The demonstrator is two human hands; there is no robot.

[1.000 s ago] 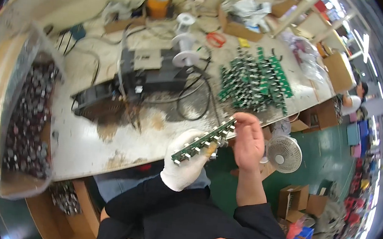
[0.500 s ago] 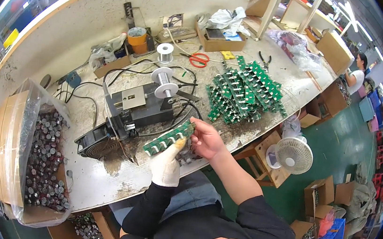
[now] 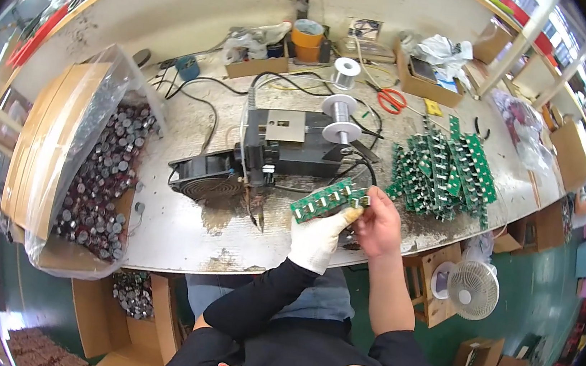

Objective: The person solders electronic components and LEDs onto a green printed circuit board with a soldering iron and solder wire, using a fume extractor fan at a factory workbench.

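A green circuit board strip (image 3: 321,199) with a row of white parts is held over the bench's front edge, slanting up to the right. My left hand (image 3: 318,240), in a white glove with a stained fingertip, is closed around its lower side. At the strip's right end my bare right hand (image 3: 379,225) has thumb and finger pinched on the end section; its other fingers are curled. Right of my hands lies a heap of similar board strips (image 3: 442,171). Just beyond them stands a black bench machine (image 3: 296,158) carrying a solder wire spool (image 3: 342,109).
A plastic-lined carton (image 3: 42,162) of small round metal parts (image 3: 100,190) stands at the bench's left. A black fan (image 3: 203,176) sits before the machine. Red-handled scissors (image 3: 391,101) and an orange pot (image 3: 307,38) lie farther back. A white fan (image 3: 465,289) stands at the right.
The view has swung left, so the bench appears farther right. The board strip has tipped so its face with the white parts shows more fully. Both hands keep hold of it.
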